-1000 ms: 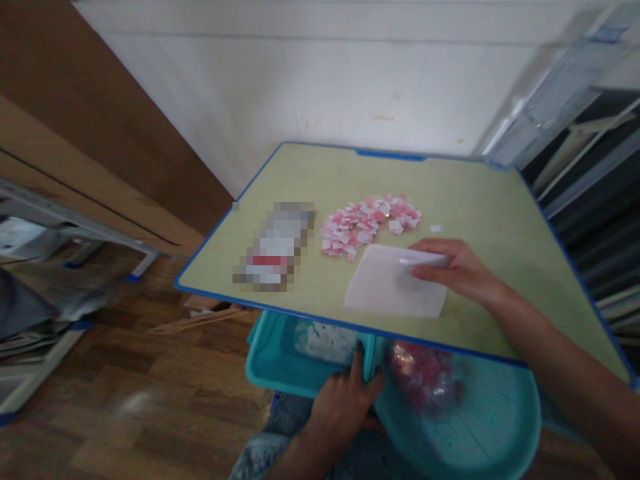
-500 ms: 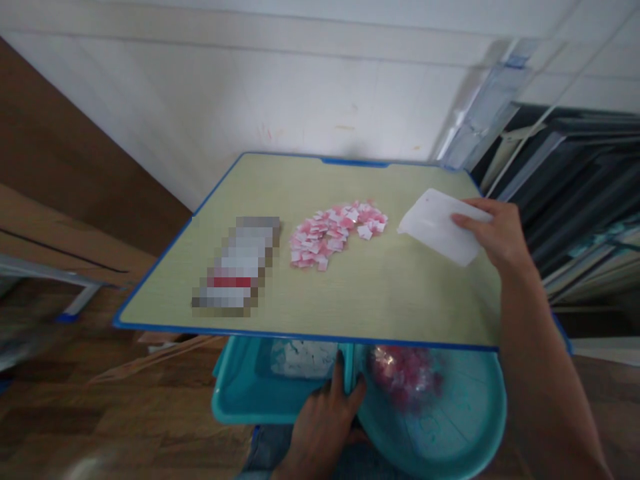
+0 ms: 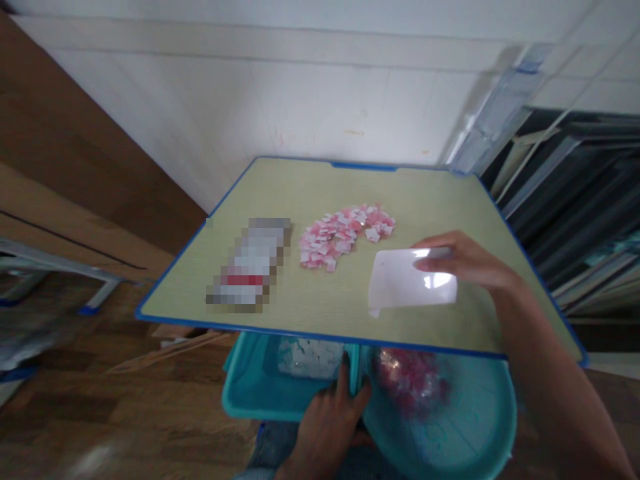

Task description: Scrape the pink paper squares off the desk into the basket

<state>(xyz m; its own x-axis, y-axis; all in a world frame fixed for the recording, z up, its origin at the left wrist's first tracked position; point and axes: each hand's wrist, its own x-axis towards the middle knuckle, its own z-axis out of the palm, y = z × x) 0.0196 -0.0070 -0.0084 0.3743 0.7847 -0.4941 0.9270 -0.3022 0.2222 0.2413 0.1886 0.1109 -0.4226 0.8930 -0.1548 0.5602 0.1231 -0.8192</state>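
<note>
My right hand point(image 3: 465, 260) pinches the top edge of a thin white plastic sheet point(image 3: 400, 280), held over the right part of the small table; light glints on its surface. Left of the sheet, a loose heap of small pink-and-white pieces point(image 3: 330, 243) lies on the tabletop point(image 3: 310, 307). Below the front edge, my left hand point(image 3: 333, 413) grips the rims where a teal rectangular tub point(image 3: 250, 400) and a round teal basin point(image 3: 480, 433) meet. White material sits inside the tub. A clear bag of dark pink bits point(image 3: 413, 380) rests in the basin.
A blurred-out flat object point(image 3: 253, 260) lies on the table's left side. Behind stands a white wall point(image 3: 320, 100), with a clear plastic bottle point(image 3: 490, 120) at the back right corner. Dark flat panels point(image 3: 595, 173) are stacked to the right, brown boards point(image 3: 75, 133) to the left.
My right hand has brought the plastic sheet left and nearer the table's front edge, and the sheet has turned. The left hand stays at the rims. The view has shifted slightly.
</note>
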